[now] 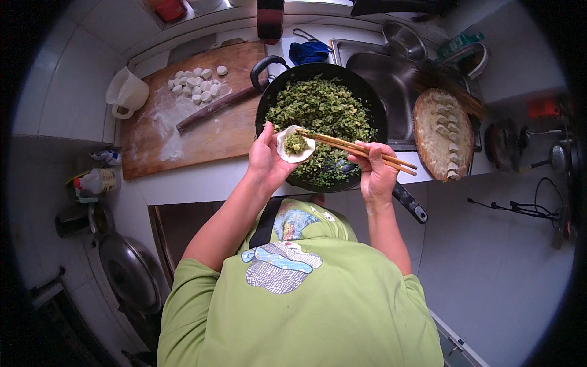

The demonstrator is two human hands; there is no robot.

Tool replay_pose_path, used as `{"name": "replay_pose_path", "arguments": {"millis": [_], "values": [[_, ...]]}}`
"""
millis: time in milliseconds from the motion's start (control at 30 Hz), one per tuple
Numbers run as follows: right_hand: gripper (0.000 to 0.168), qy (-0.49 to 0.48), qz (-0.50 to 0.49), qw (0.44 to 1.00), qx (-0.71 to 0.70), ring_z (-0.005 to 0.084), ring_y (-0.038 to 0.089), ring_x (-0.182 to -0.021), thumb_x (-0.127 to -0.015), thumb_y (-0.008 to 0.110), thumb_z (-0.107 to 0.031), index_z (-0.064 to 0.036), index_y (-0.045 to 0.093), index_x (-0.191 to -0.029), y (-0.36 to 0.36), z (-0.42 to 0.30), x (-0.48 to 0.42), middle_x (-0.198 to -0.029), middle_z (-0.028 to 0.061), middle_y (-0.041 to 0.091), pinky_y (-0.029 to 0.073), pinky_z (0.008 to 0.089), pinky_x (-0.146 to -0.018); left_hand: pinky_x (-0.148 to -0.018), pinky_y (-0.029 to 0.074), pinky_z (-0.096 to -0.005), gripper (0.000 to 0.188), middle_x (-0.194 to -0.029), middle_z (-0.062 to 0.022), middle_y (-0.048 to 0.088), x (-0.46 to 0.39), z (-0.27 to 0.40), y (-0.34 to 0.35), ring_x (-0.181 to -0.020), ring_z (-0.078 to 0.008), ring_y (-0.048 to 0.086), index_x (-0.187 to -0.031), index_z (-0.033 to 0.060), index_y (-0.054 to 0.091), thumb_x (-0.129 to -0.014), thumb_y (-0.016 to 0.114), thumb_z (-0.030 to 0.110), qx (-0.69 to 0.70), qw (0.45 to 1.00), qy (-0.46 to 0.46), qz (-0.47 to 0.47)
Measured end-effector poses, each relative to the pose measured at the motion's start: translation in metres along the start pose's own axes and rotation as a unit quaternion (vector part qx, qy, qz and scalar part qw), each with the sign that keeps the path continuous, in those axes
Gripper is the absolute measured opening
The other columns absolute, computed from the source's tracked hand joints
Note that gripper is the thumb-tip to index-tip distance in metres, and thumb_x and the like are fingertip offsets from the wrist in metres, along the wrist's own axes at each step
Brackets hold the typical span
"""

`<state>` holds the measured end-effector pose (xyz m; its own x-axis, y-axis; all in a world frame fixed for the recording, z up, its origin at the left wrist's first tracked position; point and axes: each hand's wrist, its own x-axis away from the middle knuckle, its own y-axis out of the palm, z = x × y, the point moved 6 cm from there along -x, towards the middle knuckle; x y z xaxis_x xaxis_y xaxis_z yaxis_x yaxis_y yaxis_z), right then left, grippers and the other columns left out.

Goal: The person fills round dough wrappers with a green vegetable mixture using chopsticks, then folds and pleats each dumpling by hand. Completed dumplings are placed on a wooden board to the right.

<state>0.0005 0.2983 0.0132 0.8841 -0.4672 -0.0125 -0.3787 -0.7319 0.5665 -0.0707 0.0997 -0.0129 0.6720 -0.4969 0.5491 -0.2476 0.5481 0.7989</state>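
On the fingers of my left hand [267, 158] rests a round dough wrapper [281, 146], with a mound of chopped green and yellow filling [296, 144] in its middle. My right hand [378, 169] grips a pair of wooden chopsticks [348, 146]; their tips touch the filling near the wrapper's upper edge. Both hands are above a black wok [379, 108], which holds much more of the same filling [321, 103]. The wok's long handle [409, 202] sticks out past the counter edge, below my right hand.
Left of the wok, a wooden board [220, 151] carries floured dough pieces [197, 82] and a rolling pin [220, 108]. A white plastic jug [128, 91] stands beside it. At right are a steel sink [396, 105] and an oval woven tray [429, 133] bearing rows of dumplings [453, 136].
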Motion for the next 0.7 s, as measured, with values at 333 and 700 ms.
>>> {"name": "replay_pose_path", "arguments": {"millis": [333,700], "values": [[0.023,0.099,-0.003,0.995,-0.027,0.0269,0.067,-0.080,-0.089,0.061,-0.023,0.000,0.062,-0.094,-0.012,0.003,0.006,-0.093,0.0178,0.065,0.061,0.0364,-0.063,-0.101,0.038,-0.0546,0.060,-0.128,-0.0225,0.048,0.001,-0.002,-0.001,-0.119,-0.0375,0.047,-0.124,-0.0032,0.044,-0.098,0.027,0.048,-0.002,1.000,-0.003,-0.014],[0.018,0.023,-0.027,0.999,0.028,0.0272,0.067,-0.078,-0.089,0.062,-0.018,0.000,0.060,-0.089,-0.004,0.001,0.010,-0.089,0.0167,0.064,0.062,0.0372,-0.061,-0.100,0.039,-0.0533,0.062,-0.127,-0.0227,0.048,0.006,-0.003,-0.003,-0.119,-0.0369,0.047,-0.125,-0.0036,0.044,-0.099,0.025,0.049,-0.005,1.000,0.004,-0.012]]}}
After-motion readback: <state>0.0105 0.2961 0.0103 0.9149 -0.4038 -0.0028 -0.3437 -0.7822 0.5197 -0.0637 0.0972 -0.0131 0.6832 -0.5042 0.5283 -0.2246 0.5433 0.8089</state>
